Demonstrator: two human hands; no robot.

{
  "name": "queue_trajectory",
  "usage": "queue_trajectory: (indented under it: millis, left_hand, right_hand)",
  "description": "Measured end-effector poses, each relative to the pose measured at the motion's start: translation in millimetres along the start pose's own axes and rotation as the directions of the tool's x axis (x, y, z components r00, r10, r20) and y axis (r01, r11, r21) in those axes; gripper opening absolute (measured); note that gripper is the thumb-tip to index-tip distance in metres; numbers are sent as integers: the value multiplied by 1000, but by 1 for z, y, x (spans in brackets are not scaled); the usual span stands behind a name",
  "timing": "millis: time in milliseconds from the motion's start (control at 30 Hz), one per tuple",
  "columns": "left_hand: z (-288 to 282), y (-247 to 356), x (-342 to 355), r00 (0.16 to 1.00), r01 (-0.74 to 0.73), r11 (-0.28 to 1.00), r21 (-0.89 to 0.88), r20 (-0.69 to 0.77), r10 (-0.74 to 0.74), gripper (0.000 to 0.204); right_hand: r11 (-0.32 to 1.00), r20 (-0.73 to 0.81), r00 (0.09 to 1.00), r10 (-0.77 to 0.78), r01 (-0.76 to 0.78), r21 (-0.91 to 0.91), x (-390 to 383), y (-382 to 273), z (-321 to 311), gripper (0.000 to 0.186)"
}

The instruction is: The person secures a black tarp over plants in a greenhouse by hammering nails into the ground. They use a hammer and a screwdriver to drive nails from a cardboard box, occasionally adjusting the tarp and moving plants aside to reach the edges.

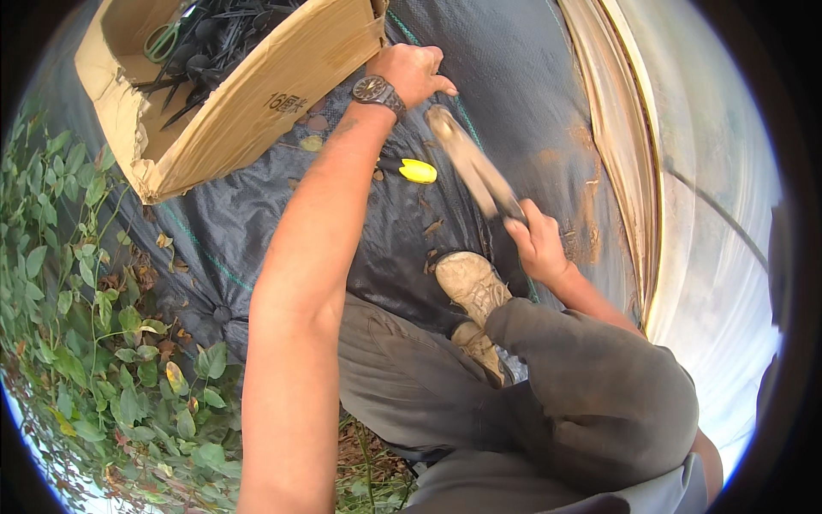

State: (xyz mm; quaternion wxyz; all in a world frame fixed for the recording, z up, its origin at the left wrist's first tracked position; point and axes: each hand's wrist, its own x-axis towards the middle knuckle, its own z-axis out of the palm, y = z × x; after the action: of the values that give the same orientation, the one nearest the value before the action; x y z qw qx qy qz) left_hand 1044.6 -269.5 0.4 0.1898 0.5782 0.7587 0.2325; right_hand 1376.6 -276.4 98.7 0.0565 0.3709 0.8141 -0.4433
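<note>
My left hand (409, 74), with a dark watch (378, 92) on its wrist, reaches out beside the cardboard box. Its fingers curl down toward the black ground sheet, thumb pointing right; anything in them is lost against the dark sheet. Closed around the lower end of a hammer-like tool (469, 161) is my right hand (541, 244). Motion smears this light brown, wood-coloured tool, and its upper end is close to my left thumb. A yellow-and-black handle (418, 171) lies on the sheet between my left forearm and the tool.
An open cardboard box (248, 107) at the upper left holds several black spikes (210, 60) and a green-handled tool (163, 41). Leafy plants (111, 343) border the black sheet (231, 244) on the left. Translucent plastic sheeting (715, 197) rises on the right. My shoes (473, 287) rest on the sheet.
</note>
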Motion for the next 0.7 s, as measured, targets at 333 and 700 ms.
queue_trajectory:
  millis: [333,700]
  left_hand:
    - [-8,0,3,997,23,1000,18,75,-24,49]
    - [-12,-3,4,998,11,1000,8,56,-11,53]
  right_hand:
    - [996,-10,997,-71,71,48,-3,-14,-9,38]
    - [979,-44,983,-178,182,92,-3,-14,-11,38]
